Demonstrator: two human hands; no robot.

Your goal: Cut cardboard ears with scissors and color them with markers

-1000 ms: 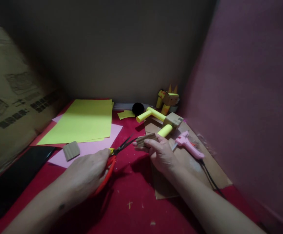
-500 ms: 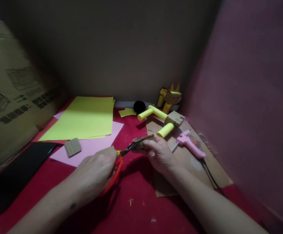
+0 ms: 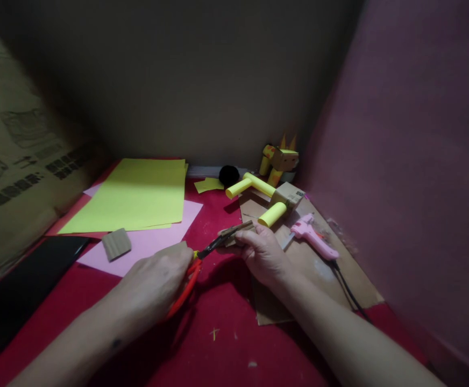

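Observation:
My left hand (image 3: 160, 277) is closed round the red and yellow handles of a pair of scissors (image 3: 186, 290). The dark blades point right and reach a small cardboard piece (image 3: 240, 232), pinched in the fingers of my right hand (image 3: 264, 252). Part of that piece is hidden by my fingers. Just behind my right hand, yellow paper tubes (image 3: 261, 185) are joined to a small cardboard box (image 3: 288, 194). A pink glue gun (image 3: 314, 236) lies to the right on a cardboard sheet (image 3: 319, 279).
Yellow sheets (image 3: 129, 193) overlap pink paper (image 3: 178, 226) at the left, with a cardboard square (image 3: 116, 244) on it. A black object (image 3: 28, 290) lies near left. At the back are a black ball (image 3: 229, 176) and a spotted figure (image 3: 285, 160). A large carton (image 3: 25, 150) stands left.
The view has shifted slightly, moving things a little left in the picture. Both hands keep their holds, and the blades remain at the cardboard piece.

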